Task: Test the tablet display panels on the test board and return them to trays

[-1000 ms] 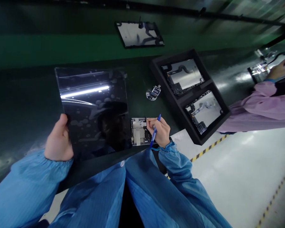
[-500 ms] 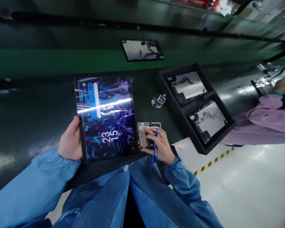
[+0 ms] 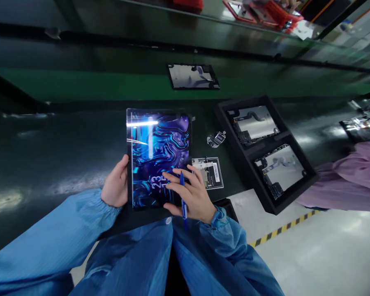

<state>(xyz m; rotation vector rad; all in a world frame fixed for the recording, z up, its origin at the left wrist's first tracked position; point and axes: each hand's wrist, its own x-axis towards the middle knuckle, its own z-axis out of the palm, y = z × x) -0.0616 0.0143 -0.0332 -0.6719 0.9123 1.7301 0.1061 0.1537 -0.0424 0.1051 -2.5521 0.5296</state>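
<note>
My left hand (image 3: 116,184) grips the left edge of a tablet (image 3: 158,144) whose lit screen shows a blue and purple swirl and clock digits. My right hand (image 3: 189,193) lies over the tablet's lower right corner with fingers spread on the screen, while a blue pen (image 3: 183,201) is pinched between its fingers and points back toward me. Just right of the tablet lies a small circuit board with a label (image 3: 212,173) on the dark green bench.
A black two-compartment tray (image 3: 249,150) with opened tablet backs sits at the right. A small metal part (image 3: 216,139) lies between tablet and tray. Another open tablet back (image 3: 193,76) lies farther off. A co-worker's pink sleeve (image 3: 348,181) is at the far right.
The tablet's screen went from dark to lit. My right hand left the circuit board and moved left onto the screen, pen still in it. The view shifted, so everything sits lower and more to the right.
</note>
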